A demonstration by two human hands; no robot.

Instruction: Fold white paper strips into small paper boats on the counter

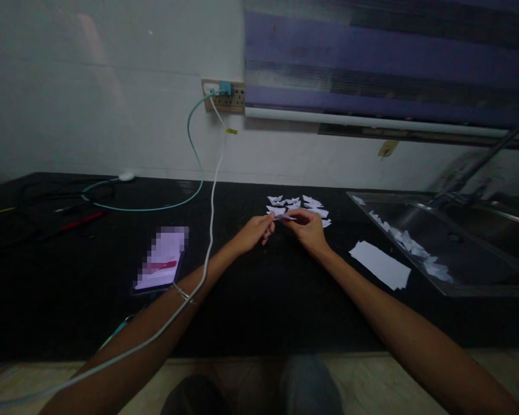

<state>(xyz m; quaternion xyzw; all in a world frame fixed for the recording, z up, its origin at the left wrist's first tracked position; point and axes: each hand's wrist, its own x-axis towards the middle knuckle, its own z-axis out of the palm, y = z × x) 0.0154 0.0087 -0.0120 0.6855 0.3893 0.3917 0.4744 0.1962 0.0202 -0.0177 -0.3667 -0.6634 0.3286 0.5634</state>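
Head view has both hands meeting over the black desk (259,300), and I'm watching the left hand (254,232) and the right hand (308,229) pinch a small paper piece (284,217) between their fingertips, fingers closed on it from either side, just above the desk. Right behind it sits a cluster of finished folded shapes (299,206), several, I can't count them exactly. By my read that's a good share done. A stack of blank slips (380,264) waits to the right, so more looks left. Scraps of paper (410,245) lie in the steel sink (480,288). A phone (161,259) glows at left, a white cable (211,230) crossing my left forearm.
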